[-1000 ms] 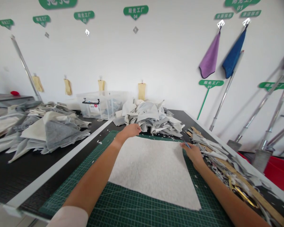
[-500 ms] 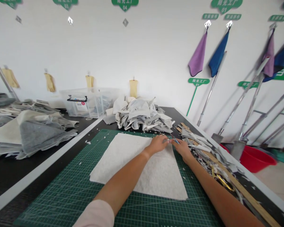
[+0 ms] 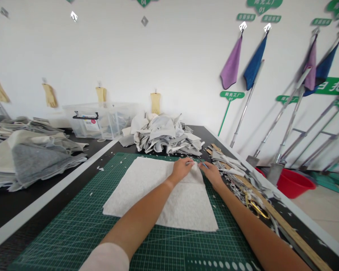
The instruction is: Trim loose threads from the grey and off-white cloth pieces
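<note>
My left hand (image 3: 181, 170) lies on the far edge of a white felt-like fabric sheet (image 3: 155, 197), fingers curled together. The sheet rests on a green grid cutting mat (image 3: 70, 226). My right hand (image 3: 210, 175) is just beside the left, at the sheet's far right corner, and pinches a small blue-handled metal tool (image 3: 203, 164). A thin metal tip shows near my left fingertips. I cannot tell whether my left hand grips the fabric.
A heap of grey and white offcuts (image 3: 166, 135) stands beyond the mat, and stacked fabric (image 3: 31, 162) lies to the left. Scraps, a wooden ruler (image 3: 282, 222) and gold-handled scissors (image 3: 255, 207) lie on the right. Behind is a clear plastic box (image 3: 98, 120).
My left hand has slid right along the sheet's far edge and now sits close to my right hand. The view has turned a little to the right.
</note>
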### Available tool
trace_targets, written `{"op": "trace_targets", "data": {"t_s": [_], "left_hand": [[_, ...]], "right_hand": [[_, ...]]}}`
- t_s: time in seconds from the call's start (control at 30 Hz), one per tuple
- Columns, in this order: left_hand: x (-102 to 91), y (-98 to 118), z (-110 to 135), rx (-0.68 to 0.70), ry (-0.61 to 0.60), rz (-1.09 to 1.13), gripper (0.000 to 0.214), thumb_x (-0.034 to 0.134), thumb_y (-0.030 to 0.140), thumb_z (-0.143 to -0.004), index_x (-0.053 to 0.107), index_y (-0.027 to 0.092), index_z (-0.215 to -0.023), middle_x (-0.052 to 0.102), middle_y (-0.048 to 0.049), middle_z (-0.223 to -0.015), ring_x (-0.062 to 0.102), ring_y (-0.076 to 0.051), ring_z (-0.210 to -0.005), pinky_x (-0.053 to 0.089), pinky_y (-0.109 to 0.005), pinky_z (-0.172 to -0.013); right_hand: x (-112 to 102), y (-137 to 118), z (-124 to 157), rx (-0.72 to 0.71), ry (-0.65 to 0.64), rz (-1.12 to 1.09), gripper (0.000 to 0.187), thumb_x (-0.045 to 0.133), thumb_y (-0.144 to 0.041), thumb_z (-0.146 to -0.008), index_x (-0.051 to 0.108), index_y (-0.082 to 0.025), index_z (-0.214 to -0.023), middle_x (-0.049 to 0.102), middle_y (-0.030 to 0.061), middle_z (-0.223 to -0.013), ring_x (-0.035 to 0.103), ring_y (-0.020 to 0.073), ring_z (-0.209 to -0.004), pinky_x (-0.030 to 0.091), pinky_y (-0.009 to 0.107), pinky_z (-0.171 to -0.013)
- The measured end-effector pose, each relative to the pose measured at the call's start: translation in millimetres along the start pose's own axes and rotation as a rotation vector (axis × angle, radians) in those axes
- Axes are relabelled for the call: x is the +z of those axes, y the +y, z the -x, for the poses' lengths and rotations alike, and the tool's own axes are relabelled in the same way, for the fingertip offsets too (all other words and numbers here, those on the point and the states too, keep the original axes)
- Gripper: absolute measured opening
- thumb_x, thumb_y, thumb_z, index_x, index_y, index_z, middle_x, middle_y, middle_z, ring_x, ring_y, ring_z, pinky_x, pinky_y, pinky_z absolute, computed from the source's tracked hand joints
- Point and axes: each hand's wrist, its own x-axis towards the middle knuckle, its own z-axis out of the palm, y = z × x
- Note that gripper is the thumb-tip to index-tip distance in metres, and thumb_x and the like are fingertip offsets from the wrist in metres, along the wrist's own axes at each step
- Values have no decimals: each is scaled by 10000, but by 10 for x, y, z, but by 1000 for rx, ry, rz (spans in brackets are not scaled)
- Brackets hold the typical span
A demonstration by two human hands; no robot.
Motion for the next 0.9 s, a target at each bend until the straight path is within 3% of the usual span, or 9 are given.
{"op": "trace_targets", "data": {"t_s": [0.37,0.9], "left_hand": [[-55,28,-32,-188,2,214,250,664,375,-846,791,204,-978,775,-39,-981,686,-200,-932,524,-269,-877],[-70,-12,-42,-159,-57,291,289,631,385,-867,778,181,-1012,767,-52,-1020,678,-205,-966,513,-294,-920]], "right_hand": [[-32,-213,113,12,-37,14,540,433,-678,-881,669,-209,-752,578,4,-594,531,194,-649,387,285,-597],[5,-246,149,-14,-66,134,535,372,-692,-936,513,-235,-694,598,2,-691,534,195,-696,372,286,-640]]}}
